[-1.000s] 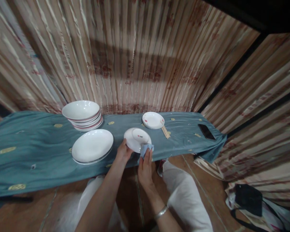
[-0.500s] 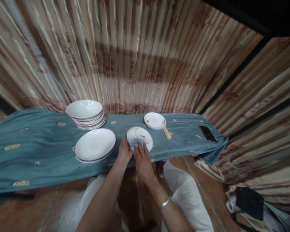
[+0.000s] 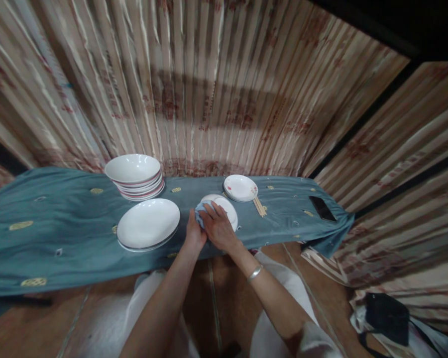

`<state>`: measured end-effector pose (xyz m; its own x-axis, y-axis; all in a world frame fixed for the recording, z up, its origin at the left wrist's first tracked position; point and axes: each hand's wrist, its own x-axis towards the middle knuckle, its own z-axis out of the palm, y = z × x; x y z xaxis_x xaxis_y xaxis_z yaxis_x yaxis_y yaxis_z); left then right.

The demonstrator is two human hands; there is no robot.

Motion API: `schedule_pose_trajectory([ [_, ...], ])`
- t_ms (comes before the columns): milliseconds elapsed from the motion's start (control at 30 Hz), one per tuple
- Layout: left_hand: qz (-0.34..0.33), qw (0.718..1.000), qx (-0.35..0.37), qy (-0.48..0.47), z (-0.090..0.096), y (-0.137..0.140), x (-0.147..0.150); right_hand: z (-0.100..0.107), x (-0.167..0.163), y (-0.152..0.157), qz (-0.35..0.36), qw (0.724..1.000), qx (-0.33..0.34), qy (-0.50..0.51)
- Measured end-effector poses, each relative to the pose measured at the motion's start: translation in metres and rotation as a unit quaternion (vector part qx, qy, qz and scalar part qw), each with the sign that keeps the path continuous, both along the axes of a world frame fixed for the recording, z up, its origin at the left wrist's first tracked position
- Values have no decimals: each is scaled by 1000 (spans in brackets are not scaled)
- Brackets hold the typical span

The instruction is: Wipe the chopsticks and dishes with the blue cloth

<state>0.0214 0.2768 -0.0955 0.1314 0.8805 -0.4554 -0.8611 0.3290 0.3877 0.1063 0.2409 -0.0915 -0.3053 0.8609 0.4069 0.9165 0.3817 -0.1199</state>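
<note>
A white plate (image 3: pixel 229 212) is held bottom up over the front of the cloth-covered table, its foot ring facing me. My left hand (image 3: pixel 196 231) grips the plate's near left edge, fingers closed round the rim. Pressed against the plate's underside is a light blue cloth (image 3: pixel 200 214), bunched beneath the fingers of my right hand (image 3: pixel 217 224). Part of the plate is hidden by that hand. To the left, close by my left hand, lie large white oval plates (image 3: pixel 148 223), stacked.
A stack of bowls and plates (image 3: pixel 134 171) stands at the back left. Behind my right hand are small flowered plates (image 3: pixel 241 188) with wooden chopsticks (image 3: pixel 259 206) beside them. A black phone (image 3: pixel 322 208) lies near the right end of the green tablecloth (image 3: pixel 70 233).
My right hand has slid the blue cloth up and to the left across the plate's underside, now covering its printed mark. My left hand keeps its hold at the rim.
</note>
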Motion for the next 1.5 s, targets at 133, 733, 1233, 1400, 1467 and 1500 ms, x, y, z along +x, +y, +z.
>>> schedule_pose_trajectory([
  [133, -19, 999, 44, -17, -2, 0, -1, 6, 2, 17, -19, 1000, -2, 19],
  [733, -48, 992, 21, 116, -14, 8, 5, -32, 57, 62, -119, 988, -35, 94],
  [1233, -34, 993, 10, 112, -28, 12, 4, -41, 63, -5, -150, 977, -54, 138],
  [1400, -28, 994, 5, 104, -33, 12, 5, -42, 47, -22, -142, 979, -39, 142],
  [1467, -27, 994, 4, 104, -35, 12, 5, -39, 40, -27, -132, 980, -41, 142],
  [1500, -27, 994, 4, 104, -36, 11, 5, -37, 37, -29, -123, 982, -44, 140],
])
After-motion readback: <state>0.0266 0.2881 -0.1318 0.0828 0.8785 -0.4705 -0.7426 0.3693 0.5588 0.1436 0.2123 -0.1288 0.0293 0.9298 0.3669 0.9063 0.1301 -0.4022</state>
